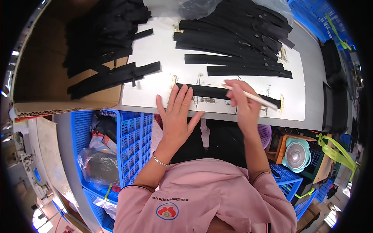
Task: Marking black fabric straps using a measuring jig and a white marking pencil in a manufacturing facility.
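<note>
A black fabric strip (pixel 211 92) lies nearly level along the front of the white board (pixel 155 91). My left hand (pixel 176 112) is open, its fingers spread and resting over the strip's left end. In my right hand (pixel 245 105) is a slim white pencil (pixel 261 100), gripped above the strip's right part. Its narrow end points up to the left and its thicker end slants down to the right. Behind the strip lies a pile of similar black strips (pixel 233 42) with small round dark pieces on some of them.
On the left an open cardboard box (pixel 70 108) holds another heap of black strips (pixel 105 39), some sticking out over the board. Clear plastic (pixel 198 7) lies at the back. Below the table stand a blue crate (pixel 134 147) and a small turquoise fan (pixel 297 154).
</note>
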### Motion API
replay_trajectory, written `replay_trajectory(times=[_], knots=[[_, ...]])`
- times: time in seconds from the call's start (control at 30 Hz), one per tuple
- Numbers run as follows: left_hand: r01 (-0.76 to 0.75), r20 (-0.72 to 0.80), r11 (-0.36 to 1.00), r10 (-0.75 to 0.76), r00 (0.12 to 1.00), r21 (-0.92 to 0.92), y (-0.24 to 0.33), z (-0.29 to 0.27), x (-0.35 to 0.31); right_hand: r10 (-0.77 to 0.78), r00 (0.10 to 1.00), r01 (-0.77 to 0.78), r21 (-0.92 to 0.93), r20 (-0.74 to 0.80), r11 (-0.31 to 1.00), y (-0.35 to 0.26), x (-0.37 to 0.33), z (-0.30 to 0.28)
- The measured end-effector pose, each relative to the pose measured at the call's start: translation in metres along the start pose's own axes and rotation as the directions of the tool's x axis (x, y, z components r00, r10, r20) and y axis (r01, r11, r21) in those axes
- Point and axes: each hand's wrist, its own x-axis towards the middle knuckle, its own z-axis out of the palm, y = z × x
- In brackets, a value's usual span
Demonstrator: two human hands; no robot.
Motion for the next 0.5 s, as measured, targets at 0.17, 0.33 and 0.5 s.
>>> replay_trajectory(times=[0.17, 0.33, 0.5], knots=[[-0.004, -0.012, 1.0, 0.004, 1.0, -0.02, 0.001, 0.0, 0.003, -0.025, 0.999, 0.024, 0.035, 0.044, 0.999, 0.019, 0.018, 0.041], [0.002, -0.017, 1.0, -0.002, 1.0, -0.019, -0.001, 0.0, 0.001, -0.094, 0.992, 0.107, -0.167, 0.084, 0.98, 0.032, 0.018, 0.048], [0.003, -0.015, 1.0, -0.003, 1.0, -0.008, -0.002, 0.001, 0.001, -0.121, 0.99, 0.132, -0.169, 0.075, 0.977, 0.036, 0.017, 0.049]])
